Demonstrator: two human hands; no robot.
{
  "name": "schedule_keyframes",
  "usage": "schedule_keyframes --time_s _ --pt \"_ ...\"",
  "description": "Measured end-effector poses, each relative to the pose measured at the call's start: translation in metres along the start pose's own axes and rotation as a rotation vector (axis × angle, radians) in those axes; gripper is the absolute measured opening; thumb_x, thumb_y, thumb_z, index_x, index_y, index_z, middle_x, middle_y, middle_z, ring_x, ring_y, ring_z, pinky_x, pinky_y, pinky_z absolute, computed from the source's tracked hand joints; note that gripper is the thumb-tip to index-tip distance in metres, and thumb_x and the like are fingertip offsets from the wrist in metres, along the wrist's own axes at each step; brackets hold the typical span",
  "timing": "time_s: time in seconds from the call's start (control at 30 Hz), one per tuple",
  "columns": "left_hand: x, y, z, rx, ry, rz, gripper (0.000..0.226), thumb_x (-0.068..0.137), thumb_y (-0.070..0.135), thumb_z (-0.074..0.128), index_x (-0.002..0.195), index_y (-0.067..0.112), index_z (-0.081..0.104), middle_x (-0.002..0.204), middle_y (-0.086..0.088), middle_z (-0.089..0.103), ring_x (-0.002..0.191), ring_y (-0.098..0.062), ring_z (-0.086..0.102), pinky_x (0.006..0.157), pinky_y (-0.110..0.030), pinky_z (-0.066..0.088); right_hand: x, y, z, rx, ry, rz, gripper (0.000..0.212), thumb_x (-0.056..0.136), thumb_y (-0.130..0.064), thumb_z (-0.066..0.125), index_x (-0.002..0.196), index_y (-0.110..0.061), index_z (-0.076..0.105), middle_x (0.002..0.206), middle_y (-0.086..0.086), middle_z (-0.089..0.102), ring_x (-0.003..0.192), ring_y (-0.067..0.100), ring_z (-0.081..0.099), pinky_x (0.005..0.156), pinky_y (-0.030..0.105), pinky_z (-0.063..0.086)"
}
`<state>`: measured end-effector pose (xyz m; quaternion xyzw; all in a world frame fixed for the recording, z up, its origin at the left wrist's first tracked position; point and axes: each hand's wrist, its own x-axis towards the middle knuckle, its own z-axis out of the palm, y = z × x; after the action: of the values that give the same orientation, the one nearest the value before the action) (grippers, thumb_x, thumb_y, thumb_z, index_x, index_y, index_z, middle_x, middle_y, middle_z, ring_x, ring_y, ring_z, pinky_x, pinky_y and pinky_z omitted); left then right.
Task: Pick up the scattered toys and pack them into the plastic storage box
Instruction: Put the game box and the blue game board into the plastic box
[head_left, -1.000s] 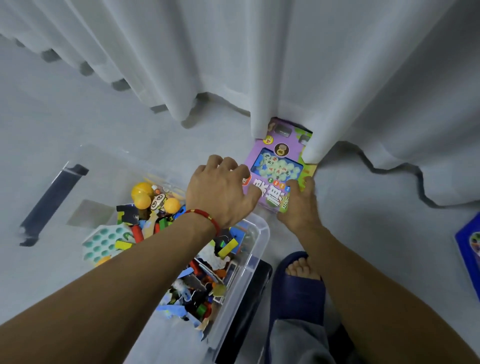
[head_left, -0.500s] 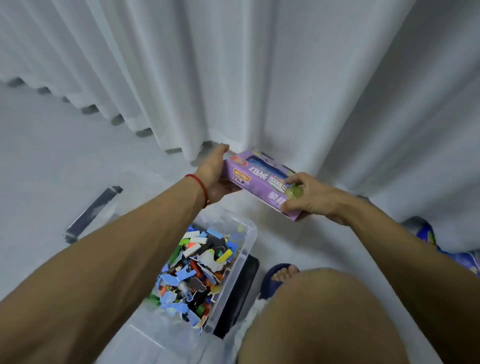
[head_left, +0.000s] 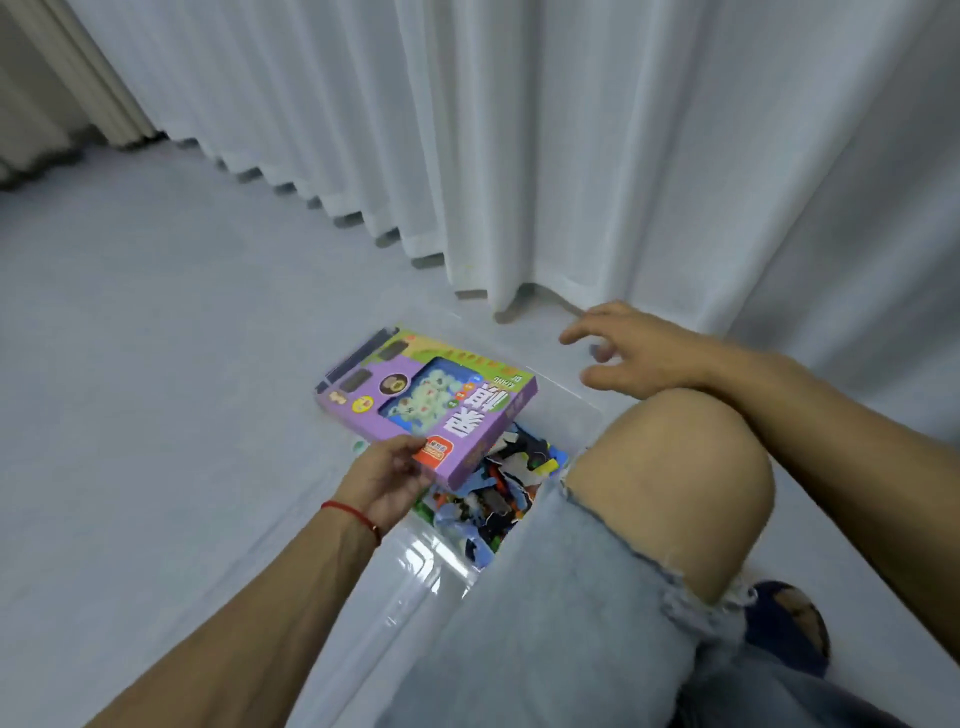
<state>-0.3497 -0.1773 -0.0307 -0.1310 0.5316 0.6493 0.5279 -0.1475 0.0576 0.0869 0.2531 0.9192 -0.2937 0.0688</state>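
Toy box (head_left: 431, 402): my left hand (head_left: 387, 480) pinches its near corner, long axis running far-left over the storage box (head_left: 582, 410); right hand (head_left: 631, 351) open, empty.

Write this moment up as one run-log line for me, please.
left hand: holds purple game box | box: over plastic storage box | right hand: open, empty

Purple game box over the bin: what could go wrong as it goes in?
Only the left hand pinches the purple game box by one corner; the right hand is off it, so it may tip. The storage bin already looks heaped with loose pieces, so the box may sit proud.
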Motion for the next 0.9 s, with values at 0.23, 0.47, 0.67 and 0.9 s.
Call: schedule_keyframes --time_s 0.23,0.47,0.67,0.9 --pt "0.022 -0.001 0.050 0.750 0.271 0.162 0.014 0.086 0.014 0.065 0.094 0.011 0.054 0.086 -0.011 0.050 0.063 -0.025 0.047 0.065 -0.035 0.041 -0.065 0.041 0.011 0.089 0.056 0.217 0.036 0.088 -0.035 0.067 0.122 -0.041 0.059 0.127 -0.012 0.055 0.108 0.013 0.061 0.094 0.040 0.051" --pt "-0.048 0.032 0.251 1.250 -0.223 0.605 0.014 0.082 0.016 0.059 0.092 0.012 0.069 0.084 -0.005 0.062 0.078 -0.022 0.055 0.075 -0.033 0.053 -0.121 0.126 0.052 0.320 0.242 0.536 0.030 0.093 -0.023 0.061 0.123 -0.027 0.063 0.124 -0.004 0.058 0.101 0.015 0.062 0.084 0.032 0.051" --pt "-0.073 -0.063 0.380 1.901 -0.629 0.763 0.030 0.090 0.029 0.058 0.117 0.017 0.064 0.117 -0.005 0.064 0.106 -0.024 0.060 0.090 -0.032 0.051 -0.180 0.234 0.092 0.791 0.530 0.947 0.026 0.092 -0.016 0.062 0.117 -0.017 0.067 0.111 0.005 0.065 0.097 0.022 0.061 0.082 0.040 0.055" --pt "-0.043 -0.166 0.427 2.375 -1.010 0.687 0.070 0.091 0.056 0.051 0.152 0.036 0.023 0.152 -0.008 0.034 0.136 -0.031 0.035 0.111 -0.047 0.035 -0.257 0.311 0.164 1.410 1.056 1.457 0.049 0.092 -0.025 0.057 0.135 -0.003 0.051 0.082 0.000 0.049 0.086 0.023 0.051 0.094 0.046 0.049"
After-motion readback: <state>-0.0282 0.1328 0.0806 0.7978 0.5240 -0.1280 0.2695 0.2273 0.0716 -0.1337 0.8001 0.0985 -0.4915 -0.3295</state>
